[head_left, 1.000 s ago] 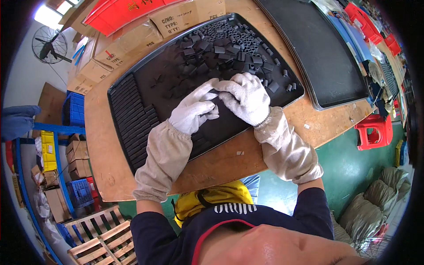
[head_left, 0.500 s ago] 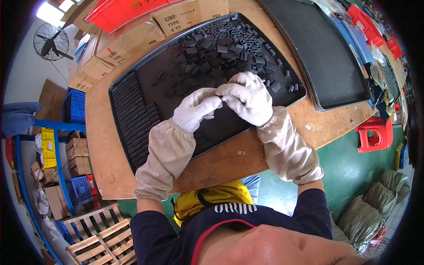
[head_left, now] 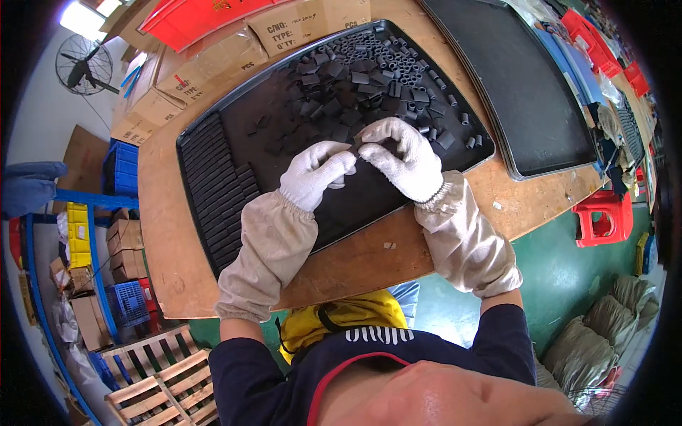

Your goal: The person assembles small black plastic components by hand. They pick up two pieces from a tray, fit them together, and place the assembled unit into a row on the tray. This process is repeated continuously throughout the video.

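Over the near part of a large black tray (head_left: pixel 419 204), my two hands meet in white knit gloves. Finger and thumb of my left hand (head_left: pixel 316 174) are closed at the edge of a small dark piece (head_left: pixel 356 145), mostly hidden by the gloves. From the other side, my right hand (head_left: pixel 405 160) has its curved index finger and thumb at the same piece. Behind the hands lies a loose heap of flat black pieces (head_left: pixel 334 106). Short black tubes (head_left: pixel 398 60) are gathered toward the far right. Narrow black blocks (head_left: pixel 213 177) stand in tight rows along the tray's left side.
Cardboard boxes (head_left: pixel 213 67) and a red bin (head_left: pixel 192 21) border the wooden table (head_left: pixel 174 263) at the back. To the right, stacked black trays (head_left: pixel 526 92) rest beside the working tray. A red stool (head_left: pixel 604 216) stands on the green floor, wooden pallets (head_left: pixel 170 376) at lower left.
The index finger and thumb of my right hand have spread from a tight curl, leaving a gap between them. My left hand has hardly moved.
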Demonstrator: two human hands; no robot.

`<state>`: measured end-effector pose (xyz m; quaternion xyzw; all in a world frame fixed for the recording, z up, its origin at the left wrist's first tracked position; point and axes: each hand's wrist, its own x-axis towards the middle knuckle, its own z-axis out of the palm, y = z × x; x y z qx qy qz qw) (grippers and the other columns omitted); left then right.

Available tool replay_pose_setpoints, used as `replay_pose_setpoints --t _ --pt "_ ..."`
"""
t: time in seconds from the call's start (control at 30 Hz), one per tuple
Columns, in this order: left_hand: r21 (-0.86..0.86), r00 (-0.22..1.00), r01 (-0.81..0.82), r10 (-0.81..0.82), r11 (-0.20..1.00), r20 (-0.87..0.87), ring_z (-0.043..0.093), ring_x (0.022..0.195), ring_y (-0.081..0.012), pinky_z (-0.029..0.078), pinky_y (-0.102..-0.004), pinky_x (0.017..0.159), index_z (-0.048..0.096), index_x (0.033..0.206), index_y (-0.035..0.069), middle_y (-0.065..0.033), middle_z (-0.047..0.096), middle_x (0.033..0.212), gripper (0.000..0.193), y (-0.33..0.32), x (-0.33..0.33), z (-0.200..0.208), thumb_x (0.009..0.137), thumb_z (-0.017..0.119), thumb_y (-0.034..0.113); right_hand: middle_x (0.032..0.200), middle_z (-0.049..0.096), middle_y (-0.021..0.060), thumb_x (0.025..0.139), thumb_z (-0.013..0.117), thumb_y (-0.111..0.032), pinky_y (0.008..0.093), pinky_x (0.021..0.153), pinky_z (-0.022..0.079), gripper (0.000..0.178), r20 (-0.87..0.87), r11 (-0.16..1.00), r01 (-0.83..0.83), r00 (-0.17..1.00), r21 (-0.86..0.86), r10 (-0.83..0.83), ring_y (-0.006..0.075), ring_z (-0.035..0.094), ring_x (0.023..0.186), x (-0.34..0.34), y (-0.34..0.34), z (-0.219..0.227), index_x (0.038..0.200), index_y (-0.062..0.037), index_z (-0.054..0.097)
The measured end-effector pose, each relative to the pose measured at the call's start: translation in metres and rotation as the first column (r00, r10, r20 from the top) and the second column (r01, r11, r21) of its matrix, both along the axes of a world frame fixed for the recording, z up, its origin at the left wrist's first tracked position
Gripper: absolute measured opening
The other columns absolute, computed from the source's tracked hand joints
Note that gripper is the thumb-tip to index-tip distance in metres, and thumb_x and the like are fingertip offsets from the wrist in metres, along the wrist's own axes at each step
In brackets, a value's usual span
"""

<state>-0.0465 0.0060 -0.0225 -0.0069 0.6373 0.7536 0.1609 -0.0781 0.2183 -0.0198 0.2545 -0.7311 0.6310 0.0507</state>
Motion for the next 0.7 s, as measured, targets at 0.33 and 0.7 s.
replay_pose_setpoints --t 0.33,0.7 --pt "-0.25 0.996 0.05 -0.068 0.967 -0.064 0.062 0.084 -0.0083 0.053 -0.0255 0.075 0.066 0.123 0.005 -0.0013 0.069 0.101 0.032 0.0 0.001 0.015 0.097 0.069 0.022 0.104 0.071 0.0108 0.076 0.078 -0.003 0.0403 0.086 0.055 0.027 -0.39 0.984 0.024 0.92 0.174 0.046 0.033 0.068 0.098 -0.004 -0.002 0.003 0.101 -0.0063 0.069" --pt "-0.868 0.887 -0.462 0.123 0.183 -0.446 0.063 0.12 -0.0366 0.046 -0.0429 0.105 0.064 0.129 0.008 -0.0188 0.068 0.125 0.041 -0.175 -0.073 0.03 0.098 0.06 0.035 0.103 0.07 0.0117 0.079 0.077 -0.008 0.0431 0.082 0.054 0.033 -0.477 0.96 0.129 0.879 0.25 0.007 0.0357 0.067 0.093 -0.001 -0.01 -0.001 0.11 -0.0078 0.067"
